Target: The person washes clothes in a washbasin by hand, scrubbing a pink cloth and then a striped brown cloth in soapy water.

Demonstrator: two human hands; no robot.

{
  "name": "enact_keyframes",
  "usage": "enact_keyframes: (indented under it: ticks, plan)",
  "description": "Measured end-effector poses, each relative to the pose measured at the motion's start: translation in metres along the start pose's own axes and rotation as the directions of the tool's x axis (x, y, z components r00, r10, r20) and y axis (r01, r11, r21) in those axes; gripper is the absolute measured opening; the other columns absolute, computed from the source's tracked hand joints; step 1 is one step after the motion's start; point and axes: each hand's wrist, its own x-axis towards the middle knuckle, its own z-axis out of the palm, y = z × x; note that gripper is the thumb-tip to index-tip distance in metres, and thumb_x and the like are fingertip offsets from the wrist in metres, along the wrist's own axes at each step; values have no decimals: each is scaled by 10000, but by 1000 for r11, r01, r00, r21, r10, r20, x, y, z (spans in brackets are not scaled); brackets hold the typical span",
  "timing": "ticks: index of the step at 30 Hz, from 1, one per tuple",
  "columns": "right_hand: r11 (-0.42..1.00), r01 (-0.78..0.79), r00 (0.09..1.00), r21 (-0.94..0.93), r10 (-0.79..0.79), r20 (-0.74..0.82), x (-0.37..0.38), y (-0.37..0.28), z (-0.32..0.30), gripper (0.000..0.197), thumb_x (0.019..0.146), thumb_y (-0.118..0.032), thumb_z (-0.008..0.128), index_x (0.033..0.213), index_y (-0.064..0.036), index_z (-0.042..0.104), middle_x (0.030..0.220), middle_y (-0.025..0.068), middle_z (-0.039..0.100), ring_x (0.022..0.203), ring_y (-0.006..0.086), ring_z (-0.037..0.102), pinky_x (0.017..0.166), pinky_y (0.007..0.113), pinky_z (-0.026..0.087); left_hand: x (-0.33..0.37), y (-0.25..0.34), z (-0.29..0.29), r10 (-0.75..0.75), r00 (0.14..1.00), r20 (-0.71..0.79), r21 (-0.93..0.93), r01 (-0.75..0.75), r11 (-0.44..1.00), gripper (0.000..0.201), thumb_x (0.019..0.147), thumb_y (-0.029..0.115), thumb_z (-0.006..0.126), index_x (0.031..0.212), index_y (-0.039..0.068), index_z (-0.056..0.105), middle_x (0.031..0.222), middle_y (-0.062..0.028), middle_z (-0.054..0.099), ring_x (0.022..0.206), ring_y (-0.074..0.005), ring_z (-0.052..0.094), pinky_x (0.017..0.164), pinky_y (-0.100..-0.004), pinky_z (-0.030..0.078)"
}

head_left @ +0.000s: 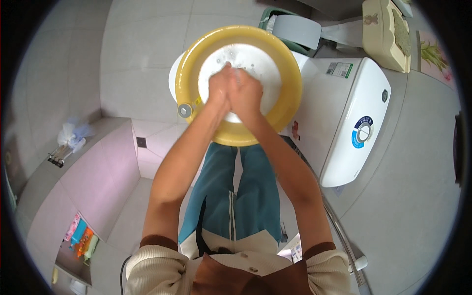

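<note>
Both hands (233,93) inside yellow basin (189,64)

Basin (290,73): yellow rim and wall, white inside, grey round plug at edge. Water heater (344,118): white, with blue-and-white round dial and small green-and-white label. Trousers (255,196): teal, thin white stripe down each leg. Sleeves (152,260): cream ribbed knit, brown cuffs; brown front with pale buttons. Walls and floor: pale grey tile; low ledge (113,162): pale pink. Box (386,32): cream with faded green pattern. Bottles (81,236): pink, turquoise, orange.
</note>
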Motion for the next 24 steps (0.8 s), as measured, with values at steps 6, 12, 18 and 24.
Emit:
enact_keyframes:
  ticks: [6, 12, 18, 24]
  plan:
    - [963, -257, 954, -82, 266, 139, 35, 30, -14, 372, 871, -299, 512, 646, -4, 531, 616, 242, 539, 563, 402, 530, 533, 457, 404, -15, -8, 35, -22, 994, -108, 250, 49, 967, 265, 909, 232, 534, 894, -17, 625, 858, -80, 617, 730, -148, 550, 645, -296, 464]
    - [997, -13, 993, -82, 22, 119, 4, 3, 3, 315, 880, -259, 474, 693, -16, 545, 643, 229, 564, 615, 428, 547, 576, 502, 416, 2, 16, 0, -183, 981, -59, 294, 193, 936, 296, 903, 293, 540, 896, 2, 595, 821, -89, 590, 725, -184, 562, 652, -321, 481]
    - [814, -462, 861, 351, 318, 397, 25, 54, -24, 355, 917, -312, 481, 752, -5, 549, 717, 95, 578, 687, 152, 529, 642, 323, 430, -18, 24, 24, -138, 986, -96, 361, 163, 918, 519, 909, 474, 473, 1034, -26, 534, 931, -117, 576, 837, -208, 568, 716, -330, 483]
    - [866, -366, 812, 340, 119, 571, 19, 39, -36, 257, 824, -249, 662, 918, -25, 578, 807, 27, 562, 759, 97, 516, 700, 251, 440, -6, 32, -13, -224, 974, 33, 490, 180, 853, 697, 816, 561, 569, 1183, -22, 458, 1107, -127, 533, 1000, -202, 533, 842, -331, 458]
